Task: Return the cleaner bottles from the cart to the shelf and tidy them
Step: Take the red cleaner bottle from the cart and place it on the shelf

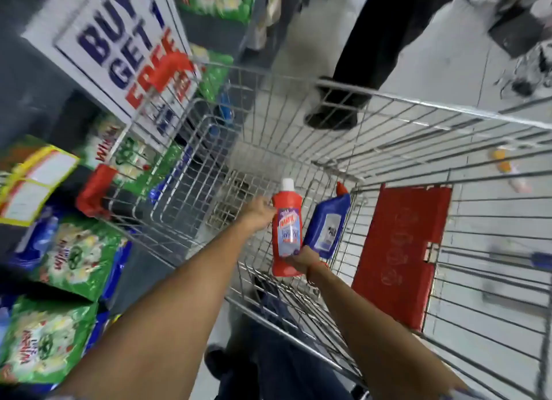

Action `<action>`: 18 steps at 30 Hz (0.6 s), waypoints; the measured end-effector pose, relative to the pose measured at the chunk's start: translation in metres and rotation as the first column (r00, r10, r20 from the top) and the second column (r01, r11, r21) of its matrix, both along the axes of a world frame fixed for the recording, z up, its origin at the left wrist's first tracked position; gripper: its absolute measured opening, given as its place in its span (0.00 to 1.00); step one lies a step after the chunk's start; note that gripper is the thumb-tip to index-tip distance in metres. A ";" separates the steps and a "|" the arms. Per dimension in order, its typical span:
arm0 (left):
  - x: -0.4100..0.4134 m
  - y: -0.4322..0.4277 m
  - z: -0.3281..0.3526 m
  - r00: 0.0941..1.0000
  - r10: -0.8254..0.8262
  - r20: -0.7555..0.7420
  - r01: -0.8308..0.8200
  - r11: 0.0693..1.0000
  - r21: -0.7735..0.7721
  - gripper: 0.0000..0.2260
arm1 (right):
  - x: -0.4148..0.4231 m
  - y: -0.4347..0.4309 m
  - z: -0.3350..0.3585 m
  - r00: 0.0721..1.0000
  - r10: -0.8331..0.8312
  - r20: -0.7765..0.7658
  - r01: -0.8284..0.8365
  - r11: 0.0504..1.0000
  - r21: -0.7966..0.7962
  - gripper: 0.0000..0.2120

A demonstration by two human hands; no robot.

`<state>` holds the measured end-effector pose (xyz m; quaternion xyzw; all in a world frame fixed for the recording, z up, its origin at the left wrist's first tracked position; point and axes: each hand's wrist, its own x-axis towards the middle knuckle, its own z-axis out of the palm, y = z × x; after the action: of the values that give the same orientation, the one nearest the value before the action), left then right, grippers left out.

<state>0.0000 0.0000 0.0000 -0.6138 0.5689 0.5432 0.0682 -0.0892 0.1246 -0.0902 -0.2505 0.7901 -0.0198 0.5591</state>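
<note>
Both hands are inside the cart (pixel 388 100). The left hand (pixel 259 213) and right hand (pixel 303 259) seem to grip the upright red bottle (pixel 286 235); the blue bottle (pixel 327 226) leans just right, nearer the right hand.

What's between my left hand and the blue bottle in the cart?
In the head view, the red bottle sits between the left hand and the blue bottle.

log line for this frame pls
left hand: on red bottle | right hand: holds red bottle base | blue bottle: in cart | shelf: none returned in view
</note>
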 end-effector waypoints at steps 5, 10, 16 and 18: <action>-0.026 0.004 -0.053 0.984 0.156 -0.080 -0.141 0.975 0.171 0.17 | 0.014 0.009 -0.031 0.964 -0.266 0.018 0.267 0.962 -0.053 0.23; -0.026 0.013 -0.095 0.932 0.363 -0.005 -0.343 0.883 0.322 0.11 | 0.016 0.014 -0.053 0.963 -0.269 0.032 0.271 0.956 -0.116 0.28; -0.021 0.011 -0.090 0.835 0.550 -0.019 -0.466 0.725 0.507 0.27 | 0.008 0.015 -0.053 0.940 -0.301 0.157 0.321 0.939 -0.121 0.34; -0.014 0.011 -0.091 0.816 0.577 -0.035 -0.474 0.702 0.532 0.30 | 0.003 0.012 -0.046 0.941 -0.262 0.213 0.288 0.952 -0.102 0.35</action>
<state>-0.0140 0.0112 -0.0909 -0.6540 0.2121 0.7261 0.0091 -0.0859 0.1363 -0.1358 -0.1708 0.7550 -0.1745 0.6085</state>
